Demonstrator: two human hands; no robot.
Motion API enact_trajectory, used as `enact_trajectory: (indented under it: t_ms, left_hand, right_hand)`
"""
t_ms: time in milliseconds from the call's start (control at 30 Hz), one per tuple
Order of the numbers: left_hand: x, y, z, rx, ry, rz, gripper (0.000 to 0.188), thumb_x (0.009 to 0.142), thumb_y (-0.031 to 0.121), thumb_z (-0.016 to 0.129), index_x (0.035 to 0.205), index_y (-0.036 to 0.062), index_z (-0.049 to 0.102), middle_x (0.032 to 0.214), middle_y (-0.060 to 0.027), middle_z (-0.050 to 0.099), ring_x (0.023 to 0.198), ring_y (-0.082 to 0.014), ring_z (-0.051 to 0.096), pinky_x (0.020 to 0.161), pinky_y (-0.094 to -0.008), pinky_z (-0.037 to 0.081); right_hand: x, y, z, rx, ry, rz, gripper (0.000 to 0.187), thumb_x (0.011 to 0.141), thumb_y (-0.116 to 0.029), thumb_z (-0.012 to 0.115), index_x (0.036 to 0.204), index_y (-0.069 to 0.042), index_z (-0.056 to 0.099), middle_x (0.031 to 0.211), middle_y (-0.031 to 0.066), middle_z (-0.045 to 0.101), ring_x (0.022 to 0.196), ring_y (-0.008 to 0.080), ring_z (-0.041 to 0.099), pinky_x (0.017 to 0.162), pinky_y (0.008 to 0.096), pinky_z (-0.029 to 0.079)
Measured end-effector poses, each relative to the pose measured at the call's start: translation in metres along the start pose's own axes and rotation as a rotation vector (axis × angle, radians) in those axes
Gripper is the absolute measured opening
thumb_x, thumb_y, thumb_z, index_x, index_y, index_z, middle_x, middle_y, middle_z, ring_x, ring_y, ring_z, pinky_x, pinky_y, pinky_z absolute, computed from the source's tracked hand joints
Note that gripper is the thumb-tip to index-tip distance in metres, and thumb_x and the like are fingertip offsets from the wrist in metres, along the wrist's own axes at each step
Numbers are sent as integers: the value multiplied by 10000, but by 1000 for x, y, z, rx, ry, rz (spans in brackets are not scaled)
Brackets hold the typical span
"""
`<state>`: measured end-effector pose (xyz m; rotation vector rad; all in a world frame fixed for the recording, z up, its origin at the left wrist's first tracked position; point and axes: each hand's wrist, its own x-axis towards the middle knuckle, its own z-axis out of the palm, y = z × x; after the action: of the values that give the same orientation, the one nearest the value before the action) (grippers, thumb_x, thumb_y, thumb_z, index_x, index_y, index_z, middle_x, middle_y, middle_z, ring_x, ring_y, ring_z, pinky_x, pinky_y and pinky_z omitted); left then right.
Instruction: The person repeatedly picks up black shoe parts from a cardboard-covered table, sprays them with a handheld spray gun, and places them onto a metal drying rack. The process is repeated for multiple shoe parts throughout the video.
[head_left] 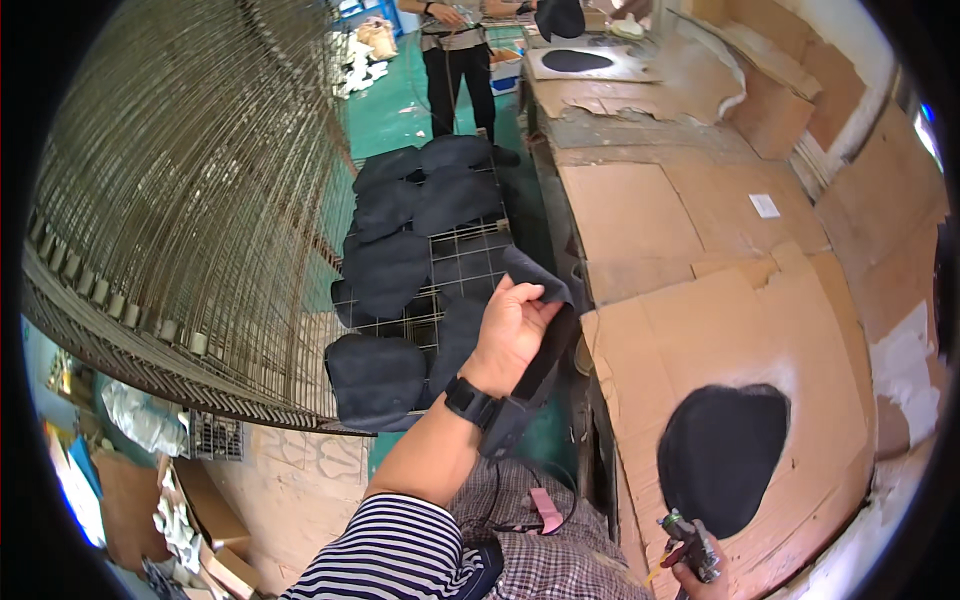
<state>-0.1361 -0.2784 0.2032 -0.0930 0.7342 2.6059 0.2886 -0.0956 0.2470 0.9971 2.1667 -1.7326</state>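
My left hand [510, 328], a dark band on its wrist, pinches the edge of a limp black fabric piece [548, 350]. That piece hangs between the wire rack and the cardboard-covered table. At the lower right, my right hand [712, 582] is wrapped round a spray gun [692, 548], only partly in view. Just beyond the gun's nozzle, a rounded black piece [725, 455] lies flat on a cardboard sheet [640, 370], with a pale spray haze around its upper edge. Several similar black pieces [385, 275] rest on the wire rack [468, 235] left of my left hand.
A tall stack of wire racks [190, 190] stands on the left. Across the far end, another person [460, 60] works beside the table, where a black piece [577, 61] lies. Cardboard panels [780, 110] line the right side. Boxes and scraps [215, 530] lie at lower left.
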Motion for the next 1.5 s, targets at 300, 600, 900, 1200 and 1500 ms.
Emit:
enact_trajectory:
  t_ms: [300, 600, 900, 1200, 1500]
  left_hand:
    - [156, 37, -120, -68, 367, 298, 216, 812, -110, 490, 941, 63, 481, 884, -97, 578, 811, -244, 617, 843, -460, 548]
    - [251, -6, -205, -119, 637, 476, 312, 790, -109, 506, 1051, 59, 470, 967, -106, 573, 859, -252, 608, 800, -451, 560]
    - [302, -104, -364, -414, 872, 50, 183, 887, -2, 415, 1059, -49, 458, 1021, -187, 568, 964, -343, 606, 890, -449, 537]
    - [297, -122, -367, -661, 881, -134, 304, 959, 114, 314, 1110, -120, 434, 1136, -266, 520, 1068, -372, 565, 941, -481, 505]
    - [295, -141, -363, -945, 644, -22, 537, 964, 386, 353, 1210, -91, 370, 1144, -219, 536, 1084, -404, 551, 961, -538, 470]
  right_hand:
    - [70, -10, 15, -21, -128, -10, 613, 835, -37, 666, 1391, -20, 408, 1064, 60, 600, 899, 141, 577, 744, 253, 466]
    - [127, -43, 44, 41, -126, 105, 650, 814, -8, 691, 1394, -10, 399, 1112, 74, 605, 904, 130, 587, 755, 262, 489]
    - [166, -42, 64, -4, -112, 216, 677, 794, 35, 686, 1398, -13, 386, 1260, 83, 553, 930, 136, 568, 809, 271, 493]
    - [176, -44, 85, 34, -120, 273, 671, 808, 58, 678, 1404, -18, 380, 1266, 89, 532, 1001, 155, 562, 859, 289, 508]
    - [172, -46, 105, 21, -123, 287, 667, 805, 79, 676, 1398, -19, 387, 1299, 97, 496, 1049, 162, 558, 865, 286, 519]
